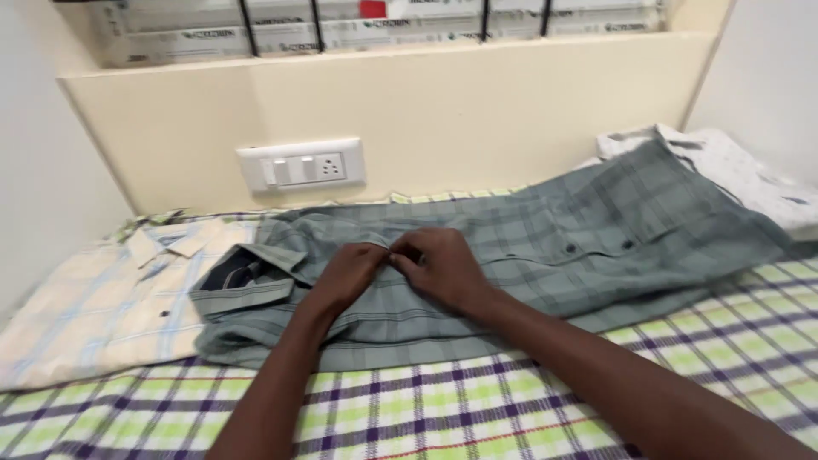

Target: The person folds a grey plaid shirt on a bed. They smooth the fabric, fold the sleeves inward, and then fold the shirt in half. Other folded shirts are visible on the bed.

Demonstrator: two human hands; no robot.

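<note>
Your left hand [354, 268] and right hand [443, 266] pinch the button strip of the grey checked shirt [545, 243], lying flat on the bedsheet [477, 400]. It looks soft and floppy, so hold the stiffer edge beside your fingers.

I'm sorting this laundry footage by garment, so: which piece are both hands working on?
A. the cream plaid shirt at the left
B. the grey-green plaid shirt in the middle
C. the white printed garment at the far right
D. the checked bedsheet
B: the left hand and right hand meet, pinching the front of the grey-green plaid shirt, near its collar.
</note>
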